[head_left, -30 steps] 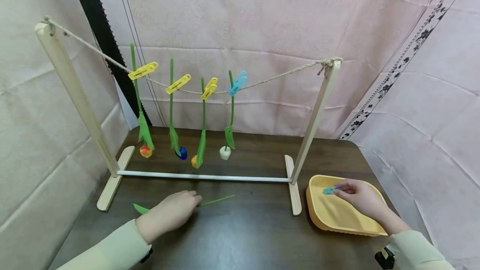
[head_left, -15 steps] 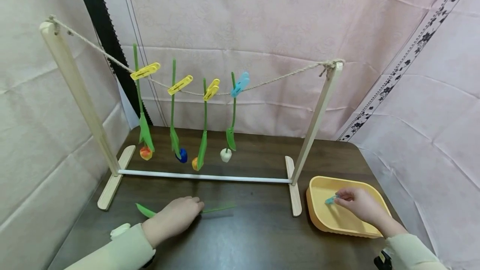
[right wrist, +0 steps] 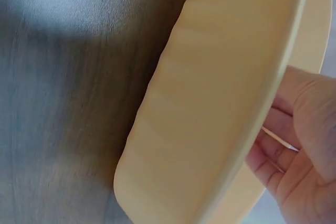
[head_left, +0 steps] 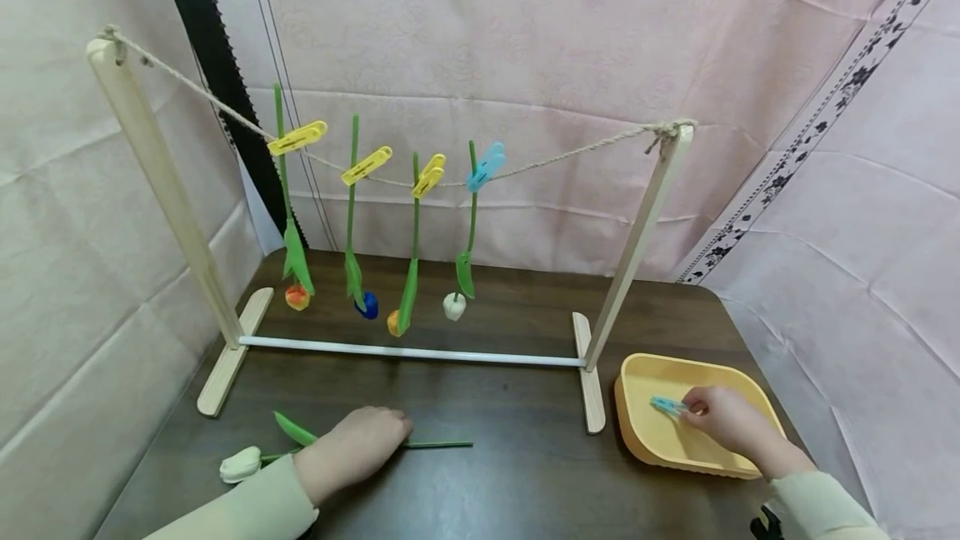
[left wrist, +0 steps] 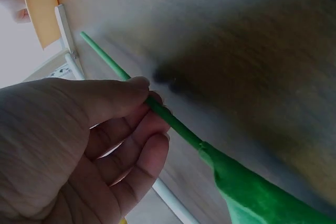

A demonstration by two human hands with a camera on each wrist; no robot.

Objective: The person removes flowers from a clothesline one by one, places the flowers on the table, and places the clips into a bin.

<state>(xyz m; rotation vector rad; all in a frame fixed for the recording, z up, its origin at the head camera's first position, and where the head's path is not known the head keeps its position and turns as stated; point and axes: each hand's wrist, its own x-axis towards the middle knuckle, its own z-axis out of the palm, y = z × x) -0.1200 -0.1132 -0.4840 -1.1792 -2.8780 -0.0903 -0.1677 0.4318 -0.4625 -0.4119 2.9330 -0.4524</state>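
Observation:
My left hand (head_left: 358, 450) pinches the green stem (left wrist: 181, 129) of an artificial tulip between thumb and fingers, low over the table. Its white bloom (head_left: 241, 465) lies to the left, beside my sleeve, and the bare stem end points right. Over the yellow tray (head_left: 634, 427), my right hand (head_left: 726, 421) holds a light blue clothespin (head_left: 666, 406) at its fingertips. The tray wall hides those fingertips and the clothespin in the right wrist view. Behind my hands, several tulips hang bloom-down from a rope (head_left: 577, 157), held by yellow clothespins (head_left: 298, 138) and one blue clothespin (head_left: 487, 167).
A wooden post (head_left: 157, 165) stands at the left and another post (head_left: 637, 248) at the right, carrying the rope. A white rod (head_left: 412, 352) joins their feet low across the brown table (head_left: 517, 473). Pale cloth (head_left: 525, 32) hangs behind and at both sides.
My left hand has come slightly nearer with the tulip, and its white bloom has come into view from behind my sleeve. The blue clothespin in my right hand has shifted slightly downward over the tray.

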